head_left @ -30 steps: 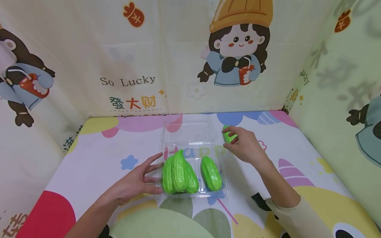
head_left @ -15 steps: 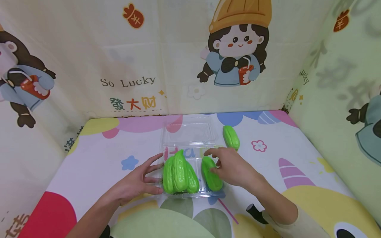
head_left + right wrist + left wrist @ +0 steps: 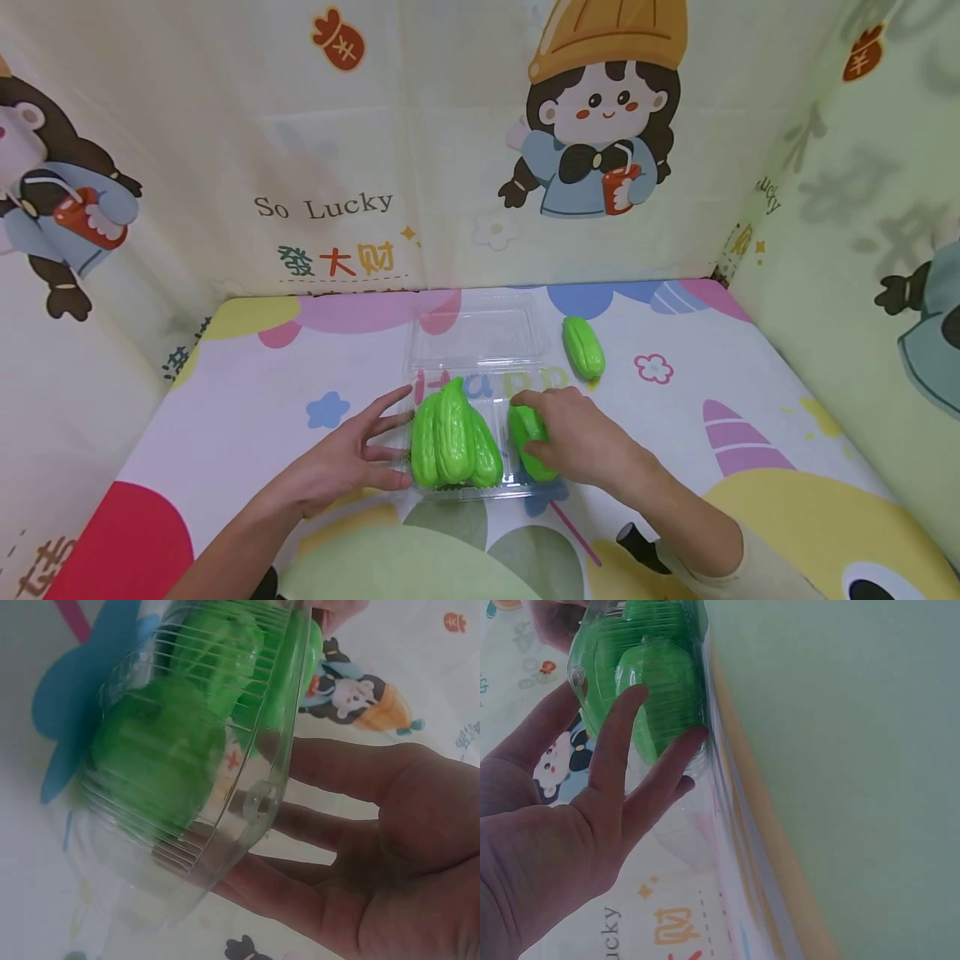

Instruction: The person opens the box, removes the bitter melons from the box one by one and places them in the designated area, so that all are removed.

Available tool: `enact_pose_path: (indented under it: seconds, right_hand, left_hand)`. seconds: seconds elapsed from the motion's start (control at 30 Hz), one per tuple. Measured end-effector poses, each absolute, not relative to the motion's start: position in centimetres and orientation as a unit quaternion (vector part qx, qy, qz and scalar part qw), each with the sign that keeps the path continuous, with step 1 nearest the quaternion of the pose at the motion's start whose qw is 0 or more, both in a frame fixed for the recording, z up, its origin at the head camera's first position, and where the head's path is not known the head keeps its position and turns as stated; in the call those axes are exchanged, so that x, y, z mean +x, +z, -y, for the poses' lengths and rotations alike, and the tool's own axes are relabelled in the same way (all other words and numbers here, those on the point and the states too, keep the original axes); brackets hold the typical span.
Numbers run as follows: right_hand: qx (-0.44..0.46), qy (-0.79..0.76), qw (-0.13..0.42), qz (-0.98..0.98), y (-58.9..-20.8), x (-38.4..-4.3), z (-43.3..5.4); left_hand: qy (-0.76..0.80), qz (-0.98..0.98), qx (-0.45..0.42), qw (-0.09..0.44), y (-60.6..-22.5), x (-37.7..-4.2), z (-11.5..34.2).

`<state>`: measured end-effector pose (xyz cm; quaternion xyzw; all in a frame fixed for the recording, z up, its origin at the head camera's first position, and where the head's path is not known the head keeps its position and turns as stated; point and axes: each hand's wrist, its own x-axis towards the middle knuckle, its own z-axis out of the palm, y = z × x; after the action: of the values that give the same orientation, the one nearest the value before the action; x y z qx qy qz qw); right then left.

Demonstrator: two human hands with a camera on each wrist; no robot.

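Note:
A clear plastic clamshell box (image 3: 495, 493) lies with its lid (image 3: 480, 333) folded back behind it. Several glossy green ridged gourds (image 3: 453, 442) are bunched in its left part. My right hand (image 3: 585, 437) reaches over the right wall and holds another green gourd (image 3: 528, 425) inside the box, thumb on the near side and index finger at its far end. In the right wrist view the wall stands partly in front of the fingertips. My left hand (image 3: 348, 458) has its fingers spread, fingertips touching the box's left wall. Outside the box, a green gourd (image 3: 583, 347) lies behind the right hand.
The table is covered by a printed cloth (image 3: 247, 433) with coloured shapes and letters. A patterned curtain (image 3: 450, 150) stands close behind the table and along both sides. A black strap end (image 3: 641, 548) sticks out by the right sleeve.
My right hand has let go of the gourd outside the box, moved left and nearer to me, and taken hold of the one in the box's right part. The left hand has stayed put.

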<state>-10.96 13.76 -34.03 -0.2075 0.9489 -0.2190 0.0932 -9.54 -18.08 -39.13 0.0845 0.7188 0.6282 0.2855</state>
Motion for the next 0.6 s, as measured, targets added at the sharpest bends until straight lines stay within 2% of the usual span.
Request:
enact_pose_path:
  seconds: [0.23,0.6]
  right_hand:
    - [-0.193,-0.209,0.106,-0.953,-34.4,-10.7,-13.2]
    - [-0.2,-0.173,0.07,-0.962,-35.0,-10.1,-12.4]
  left_hand:
    - [0.629,-0.719,0.085,0.282,-39.2,-9.5,18.1]
    - [0.629,-0.72,0.087,0.281,-39.4,-9.6,18.2]
